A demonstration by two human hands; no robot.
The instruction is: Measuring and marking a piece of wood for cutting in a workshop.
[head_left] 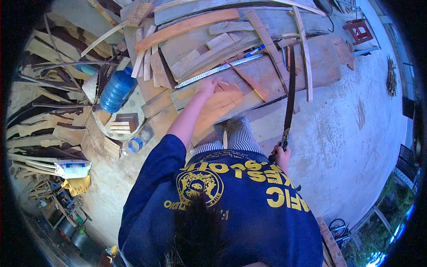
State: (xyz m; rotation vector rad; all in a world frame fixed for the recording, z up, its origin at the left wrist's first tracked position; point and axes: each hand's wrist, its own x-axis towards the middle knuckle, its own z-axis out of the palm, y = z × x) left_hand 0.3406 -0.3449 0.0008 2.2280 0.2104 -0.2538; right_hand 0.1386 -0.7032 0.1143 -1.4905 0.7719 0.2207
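My right hand is closed round the handle of a hand saw, held out to the right with its long dark toothed blade pointing away from me. My left hand reaches forward to the far edge of an orange-brown wooden board; its fingers are closed at that edge, partly hidden. Just beyond it, an extended tape measure lies across the planks. To the right of the left hand are a thin wooden strip with a pencil-like tip and a blue marker-like object.
Loose planks and narrow strips cover the worktop ahead. To the left stand a blue water jug, a roll of blue tape and heaped timber. A red stool is at the far right on the concrete floor.
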